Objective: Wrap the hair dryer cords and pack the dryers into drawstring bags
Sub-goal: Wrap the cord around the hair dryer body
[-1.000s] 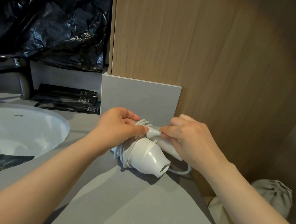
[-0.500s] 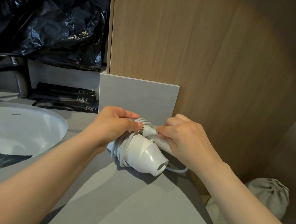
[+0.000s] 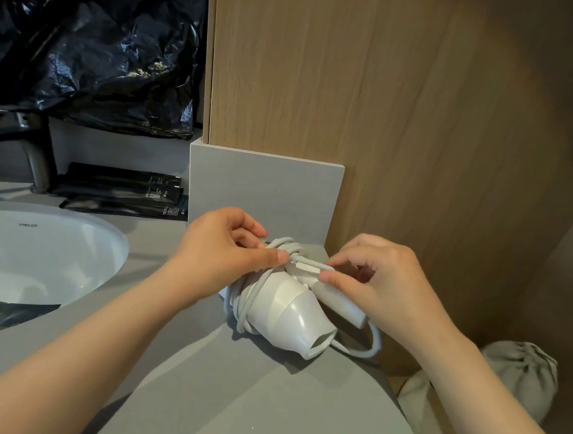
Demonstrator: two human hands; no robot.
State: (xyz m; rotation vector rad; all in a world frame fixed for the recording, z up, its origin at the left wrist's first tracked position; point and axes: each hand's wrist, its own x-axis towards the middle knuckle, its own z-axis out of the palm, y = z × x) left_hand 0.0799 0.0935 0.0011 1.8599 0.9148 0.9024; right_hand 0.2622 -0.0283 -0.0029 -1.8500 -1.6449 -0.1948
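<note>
A white hair dryer (image 3: 288, 310) lies on the grey counter (image 3: 248, 400), nozzle pointing toward me and to the right. Its white cord (image 3: 243, 302) is coiled several times around the body, and a loose loop hangs out past the handle at the right. My left hand (image 3: 223, 246) presses on the coils at the back of the dryer. My right hand (image 3: 375, 279) pinches the cord end with the plug between thumb and fingers, just above the handle. A grey drawstring bag (image 3: 521, 372), closed and full, sits lower down at the right.
A white sink basin (image 3: 38, 257) is set in the counter at the left, with a dark faucet (image 3: 33, 151) behind it. Black sachets (image 3: 121, 188) lie by the grey backsplash (image 3: 263, 195). A black plastic bag (image 3: 97, 44) hangs above. A wooden panel (image 3: 388, 105) rises straight ahead.
My right hand has drawn the cord end a little to the right, away from my left thumb. The dryer and the coils have stayed in place.
</note>
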